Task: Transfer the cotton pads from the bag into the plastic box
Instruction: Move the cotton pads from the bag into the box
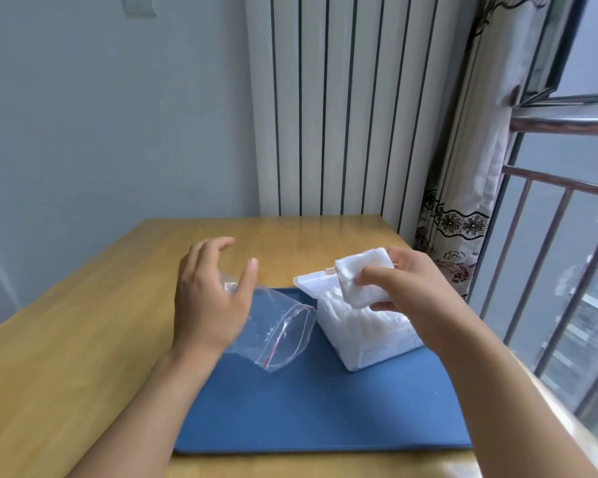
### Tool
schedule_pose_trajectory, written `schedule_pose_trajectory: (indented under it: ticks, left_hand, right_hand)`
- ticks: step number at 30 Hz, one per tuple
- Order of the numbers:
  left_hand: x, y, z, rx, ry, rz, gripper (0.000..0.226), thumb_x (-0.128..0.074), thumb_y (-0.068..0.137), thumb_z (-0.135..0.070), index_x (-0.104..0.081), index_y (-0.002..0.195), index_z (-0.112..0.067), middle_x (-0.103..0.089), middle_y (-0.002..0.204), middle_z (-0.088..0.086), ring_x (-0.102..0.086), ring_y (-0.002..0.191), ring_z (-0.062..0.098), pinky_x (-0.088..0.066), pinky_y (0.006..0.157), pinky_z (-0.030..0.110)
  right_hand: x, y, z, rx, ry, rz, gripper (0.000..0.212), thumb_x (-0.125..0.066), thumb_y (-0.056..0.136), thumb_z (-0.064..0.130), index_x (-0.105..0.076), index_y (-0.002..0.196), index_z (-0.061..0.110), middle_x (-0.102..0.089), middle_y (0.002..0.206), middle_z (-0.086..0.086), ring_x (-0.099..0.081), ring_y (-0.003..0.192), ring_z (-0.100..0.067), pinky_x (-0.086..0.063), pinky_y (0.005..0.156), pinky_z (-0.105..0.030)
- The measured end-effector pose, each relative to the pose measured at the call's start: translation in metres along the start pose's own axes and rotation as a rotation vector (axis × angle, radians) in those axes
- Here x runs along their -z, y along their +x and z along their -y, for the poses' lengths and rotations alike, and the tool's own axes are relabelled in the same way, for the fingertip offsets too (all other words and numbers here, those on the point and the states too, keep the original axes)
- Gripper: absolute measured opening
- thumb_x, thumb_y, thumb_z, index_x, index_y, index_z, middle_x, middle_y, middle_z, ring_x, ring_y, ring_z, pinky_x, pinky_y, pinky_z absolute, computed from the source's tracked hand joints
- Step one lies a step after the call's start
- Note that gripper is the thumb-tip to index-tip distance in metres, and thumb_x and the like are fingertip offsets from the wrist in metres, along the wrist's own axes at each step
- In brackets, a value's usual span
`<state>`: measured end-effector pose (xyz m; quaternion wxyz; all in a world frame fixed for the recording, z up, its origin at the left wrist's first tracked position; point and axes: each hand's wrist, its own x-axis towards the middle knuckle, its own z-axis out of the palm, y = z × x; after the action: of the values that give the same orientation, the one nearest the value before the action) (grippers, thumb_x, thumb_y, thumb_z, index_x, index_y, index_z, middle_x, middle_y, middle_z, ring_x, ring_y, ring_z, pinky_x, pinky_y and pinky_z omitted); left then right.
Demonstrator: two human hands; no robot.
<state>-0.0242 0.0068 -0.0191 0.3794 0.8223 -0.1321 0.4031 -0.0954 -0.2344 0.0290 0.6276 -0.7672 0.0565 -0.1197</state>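
Observation:
A clear zip bag point(277, 331) with a red seal line lies crumpled on the blue mat point(325, 408), looking empty. My left hand point(211, 298) hovers over its closed end with fingers spread and relaxed, gripping nothing. My right hand point(408, 288) holds a stack of white cotton pads point(359, 281) just above the white plastic box point(370, 336). The box stands open on the mat's right side, its lid point(311, 282) tipped back to the left, and several pads fill it.
The mat lies on a wooden table point(83, 339). A white radiator point(342, 105) stands behind the table. A patterned curtain point(463, 215) and a barred window point(567, 270) are close on the right.

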Motion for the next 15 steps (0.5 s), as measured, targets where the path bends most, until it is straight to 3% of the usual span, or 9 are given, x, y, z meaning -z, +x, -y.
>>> schedule_pose_trajectory:
  ticks: [3,5,9,12,15]
  left_hand:
    - [0.004,-0.015,-0.041,-0.378,-0.117,0.118,0.033,-0.069,0.087,-0.029,-0.068,0.113,-0.009,-0.066,0.114,0.002,-0.060,0.108,0.019,-0.045,0.097,0.027]
    - [-0.002,-0.030,-0.058,-0.484,-0.198,0.303,0.032,-0.071,0.085,-0.031,-0.068,0.111,-0.013,-0.067,0.111,-0.003,-0.061,0.105,0.016,-0.048,0.095,0.028]
    - [-0.017,-0.047,-0.063,-0.336,-0.203,0.592,0.034,-0.072,0.080,-0.043,-0.057,0.107,-0.030,-0.059,0.101,-0.020,-0.054,0.098,0.001,-0.047,0.085,0.022]
    - [-0.020,-0.048,-0.055,-0.265,-0.203,0.632,0.033,-0.074,0.080,-0.044,-0.053,0.104,-0.034,-0.052,0.090,-0.021,-0.049,0.087,-0.002,-0.040,0.074,0.013]
    - [-0.021,-0.046,-0.052,-0.303,-0.178,0.685,0.026,-0.068,0.084,-0.044,-0.060,0.107,-0.035,-0.060,0.098,-0.024,-0.051,0.094,0.003,-0.037,0.074,0.013]
  right_hand:
    - [-0.003,0.003,-0.006,-0.025,-0.276,-0.059,0.021,-0.077,0.074,0.020,-0.069,0.089,0.007,-0.067,0.073,-0.004,-0.058,0.056,-0.014,-0.043,0.046,-0.021]
    - [-0.006,0.004,-0.010,-0.029,-0.389,-0.042,0.031,-0.077,0.069,0.027,-0.064,0.084,0.003,-0.058,0.066,-0.003,-0.052,0.053,-0.016,-0.039,0.049,-0.024]
    - [-0.010,0.002,-0.011,-0.018,-0.531,0.048,0.030,-0.071,0.078,0.029,-0.046,0.071,0.014,-0.042,0.067,0.002,-0.040,0.057,-0.015,-0.032,0.048,-0.024]
    - [-0.012,0.001,-0.013,0.043,-0.680,0.069,0.035,-0.070,0.082,0.032,-0.041,0.068,0.018,-0.043,0.066,0.005,-0.040,0.058,-0.012,-0.029,0.050,-0.026]
    - [-0.013,0.000,-0.013,0.083,-0.786,0.041,0.032,-0.072,0.079,0.030,-0.043,0.071,0.018,-0.046,0.068,0.004,-0.041,0.059,-0.013,-0.030,0.051,-0.029]
